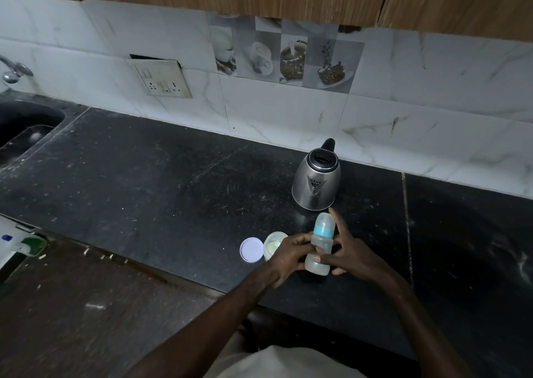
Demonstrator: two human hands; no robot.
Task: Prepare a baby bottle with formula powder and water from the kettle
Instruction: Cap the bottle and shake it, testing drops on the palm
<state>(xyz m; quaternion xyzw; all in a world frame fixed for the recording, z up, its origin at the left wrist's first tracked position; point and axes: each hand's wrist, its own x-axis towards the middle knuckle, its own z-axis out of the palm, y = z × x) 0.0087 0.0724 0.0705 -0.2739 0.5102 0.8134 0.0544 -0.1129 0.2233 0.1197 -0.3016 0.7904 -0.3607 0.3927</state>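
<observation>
Both hands grasp the baby bottle [319,245] near the front edge of the dark surface [144,181]: the left hand [285,259] wraps its lower body, the right hand [350,255] pinches it from the other side. The bottle tilts slightly, capped, with pale liquid low inside. An open formula tub [274,245] and its lid [251,249] sit just left; the steel kettle [316,180] stands behind.
</observation>
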